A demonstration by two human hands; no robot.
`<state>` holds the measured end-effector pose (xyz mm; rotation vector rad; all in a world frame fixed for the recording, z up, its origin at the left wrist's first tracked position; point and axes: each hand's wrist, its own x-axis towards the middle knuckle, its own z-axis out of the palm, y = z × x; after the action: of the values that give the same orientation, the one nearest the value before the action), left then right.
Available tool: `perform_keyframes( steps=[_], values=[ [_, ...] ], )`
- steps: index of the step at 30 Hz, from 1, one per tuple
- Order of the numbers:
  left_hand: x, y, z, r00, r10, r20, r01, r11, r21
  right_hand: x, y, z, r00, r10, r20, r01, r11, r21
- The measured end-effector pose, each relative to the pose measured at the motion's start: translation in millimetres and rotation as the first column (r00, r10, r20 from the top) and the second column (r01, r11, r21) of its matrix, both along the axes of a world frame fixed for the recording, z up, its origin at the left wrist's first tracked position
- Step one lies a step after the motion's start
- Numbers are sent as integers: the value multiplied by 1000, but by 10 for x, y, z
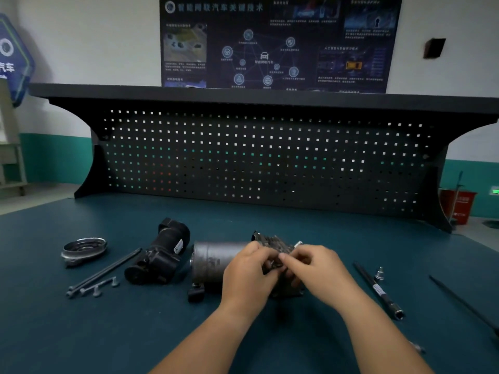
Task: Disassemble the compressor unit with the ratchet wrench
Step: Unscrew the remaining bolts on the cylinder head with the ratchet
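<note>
Lying on its side at the centre of the frame, on the dark teal surface [283, 352]: grey metal cylindrical compressor unit [213, 261], smooth body toward the left, finned end toward the right. Left hand [248, 273] laid over the middle of the compressor unit, fingers curled around it, grasping. Right hand [316, 271] at the finned end, fingertips curled and pinching there; impossible to tell whether some small loose part sits between them. Fingertips of both hands very close together.

Just left of the unit, apart from it: black cylindrical housing [159, 255], also on its side. Further left, round silver metal disc with raised rim [83, 249]. Between disc and housing, two long dark bolts [108, 271] lying diagonally, with short grey bolts [100, 288] near their lower ends. Small black block [195, 291] just below the left end of the unit.

Right of the hands, untouched: long black wrench with silver socket end [378, 290], and a small silver socket [379, 273] upright just beside it. Thin black rod [464, 303] near the right edge. Behind everything, black perforated panel [256, 157] with a shelf on top.
</note>
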<state>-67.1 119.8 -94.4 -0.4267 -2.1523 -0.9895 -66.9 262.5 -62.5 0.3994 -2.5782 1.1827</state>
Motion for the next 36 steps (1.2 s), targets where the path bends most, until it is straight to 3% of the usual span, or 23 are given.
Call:
perform_keyframes(
  steps=[7, 11, 14, 18, 22, 25, 29, 33, 36],
  values=[
    [132, 14, 93, 986, -157, 52, 141, 963, 230, 49, -94, -3, 965, 253, -76, -262, 947, -183],
    [207, -214, 196, 982, -143, 123, 142, 990, 23, 52, -113, -56, 921, 380, 83, -348, 900, -262],
    [339, -619, 238, 989, -128, 73, 131, 991, -34, 40, -157, -111, 886, 419, 199, -377, 900, -219],
    [513, -1446, 213, 982, 66, 178, -63, 998, -25, -40, -104, -159, 917, 355, 179, -332, 932, -147],
    [687, -2129, 104, 917, 251, 309, -201, 962, -184, -113, -70, -226, 947, 294, 131, -282, 954, -105],
    [681, -2357, 23, 860, 421, 288, -279, 861, -425, -141, -81, -241, 952, 292, 93, -284, 955, -84],
    [593, -2389, -51, 789, 577, 211, -382, 730, -566, -117, -76, -201, 959, 276, -69, -281, 957, -70],
    [513, -2419, -119, 805, 561, 191, -397, 750, -530, -91, 32, -131, 950, 98, -296, -150, 976, -157],
    [509, -2440, -142, 797, 581, 163, -412, 721, -558, -128, 187, -54, 936, -163, -311, 92, 968, -233]
  ],
)
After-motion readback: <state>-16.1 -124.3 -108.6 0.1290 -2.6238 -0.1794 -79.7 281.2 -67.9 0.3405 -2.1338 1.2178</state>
